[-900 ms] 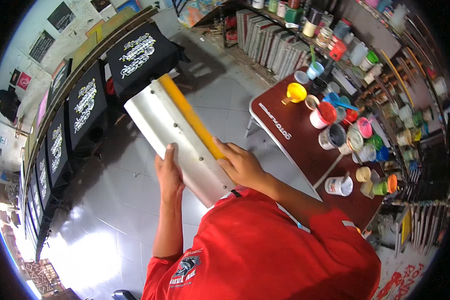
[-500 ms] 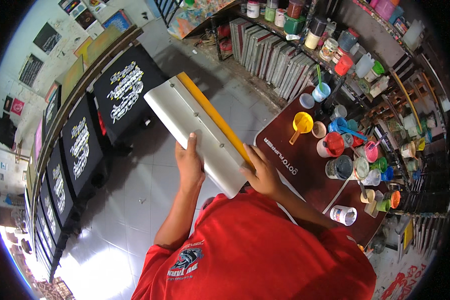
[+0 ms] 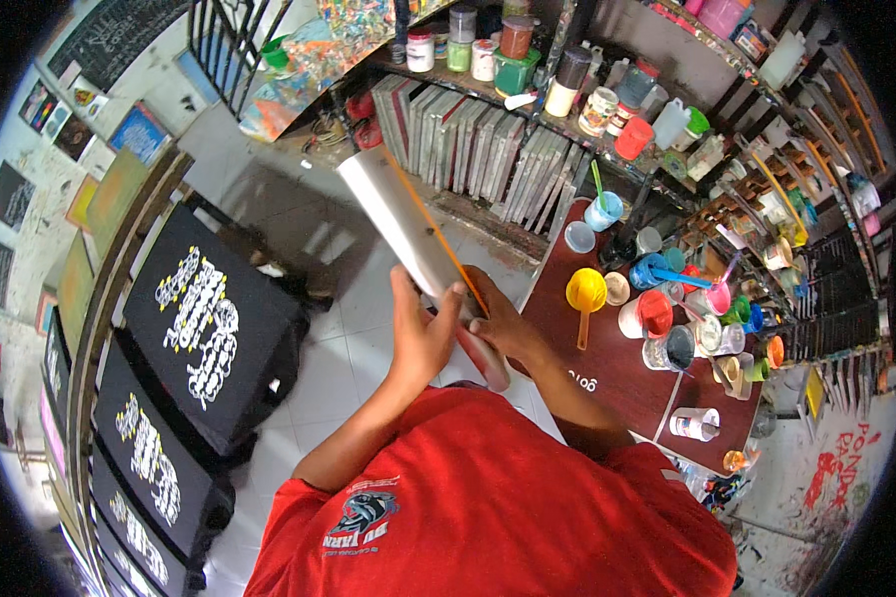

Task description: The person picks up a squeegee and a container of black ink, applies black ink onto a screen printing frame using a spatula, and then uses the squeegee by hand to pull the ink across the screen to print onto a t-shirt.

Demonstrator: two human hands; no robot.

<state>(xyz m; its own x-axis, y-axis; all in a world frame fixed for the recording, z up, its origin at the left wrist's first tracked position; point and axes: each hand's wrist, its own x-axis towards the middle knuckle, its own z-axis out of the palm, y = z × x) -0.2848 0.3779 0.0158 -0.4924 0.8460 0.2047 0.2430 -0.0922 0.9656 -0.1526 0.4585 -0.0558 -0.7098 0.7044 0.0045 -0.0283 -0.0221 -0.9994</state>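
A long squeegee [image 3: 398, 224] with a pale metal body and an orange rubber edge slants from the upper middle down to my hands. My left hand [image 3: 420, 333] grips its near end from the left side. My right hand [image 3: 498, 320] holds the same end from the right, fingers against the orange edge. The far end points toward a row of screen frames [image 3: 468, 139] leaning under a shelf. My red shirt [image 3: 488, 497] fills the lower middle.
A dark red table [image 3: 607, 368] at right carries several open paint cups, a yellow scoop [image 3: 585, 294] and a white jar [image 3: 695, 424]. Shelves with jars run along the top and right. Black printed shirts [image 3: 204, 318] lie on platens at left. Pale tiled floor [image 3: 338, 368] lies between.
The view has swung toward the shelves and the table. The squeegee has turned from showing its broad face to nearly edge-on, with both hands still on its near end.
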